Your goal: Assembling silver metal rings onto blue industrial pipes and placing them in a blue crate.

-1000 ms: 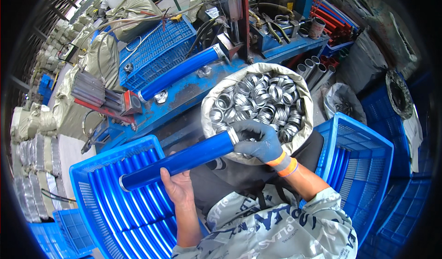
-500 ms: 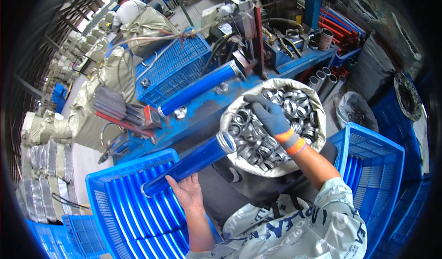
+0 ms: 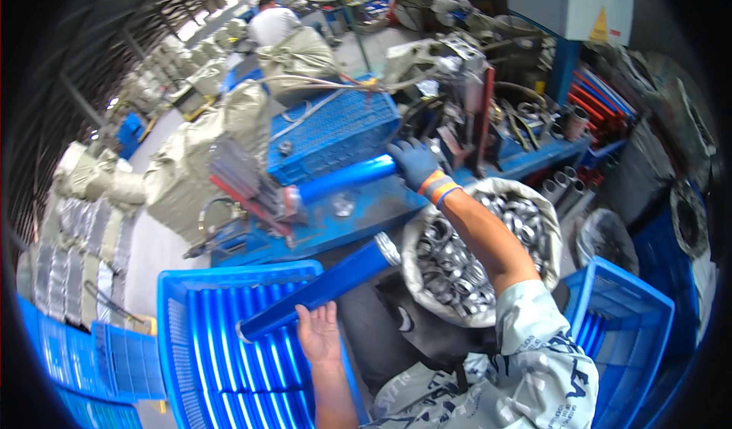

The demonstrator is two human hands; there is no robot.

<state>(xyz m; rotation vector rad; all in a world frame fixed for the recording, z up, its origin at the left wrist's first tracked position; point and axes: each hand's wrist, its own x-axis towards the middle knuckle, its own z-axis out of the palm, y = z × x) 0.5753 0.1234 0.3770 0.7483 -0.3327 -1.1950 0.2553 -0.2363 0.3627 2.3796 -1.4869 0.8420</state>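
Observation:
My bare left hand (image 3: 320,334) supports a shiny blue tube (image 3: 324,288) from below, palm up, its fingers partly hidden at the tube's underside. A silver ring (image 3: 387,249) caps this tube's upper right end. The tube slants above a blue crate (image 3: 240,270) where several similar blue tubes (image 3: 229,353) lie side by side. Farther off, my right hand (image 3: 415,164), in a grey-blue glove with an orange cuff, closes over the right end of a second blue tube (image 3: 347,181). That tube lies across the blue workbench fixture, its gripped end hidden by the glove.
A white sack (image 3: 412,265) of silver metal rings (image 3: 457,273) stands beneath my right forearm. Another blue crate (image 3: 629,299) is at the right. A clamp block (image 3: 248,189) sits on the blue bench (image 3: 366,216). Behind are an upturned blue crate (image 3: 328,136), stuffed sacks and a person (image 3: 274,27).
My right hand has moved from over the rings up and left onto the end of the bench tube. My left hand still supports its tube. The whole view has shifted.

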